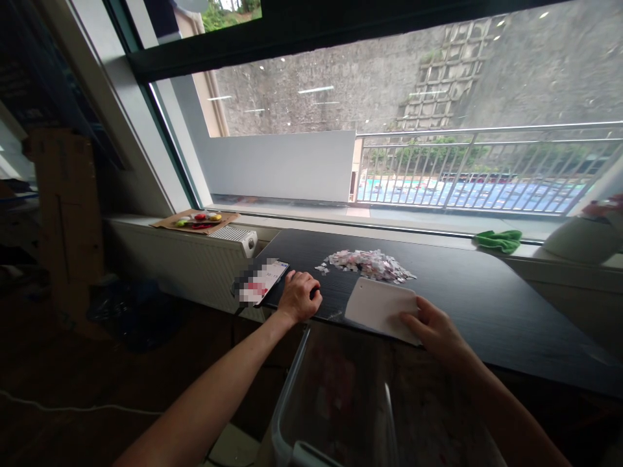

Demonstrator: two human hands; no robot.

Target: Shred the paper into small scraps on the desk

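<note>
The camera sits up on the person's head, looking ahead and down at the nearby table, with the window up top.

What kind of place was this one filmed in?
Probably an indoor workroom: a dark table with a heap of small pale pieces, a clear plastic bin at its near edge, and a large window behind.
</note>
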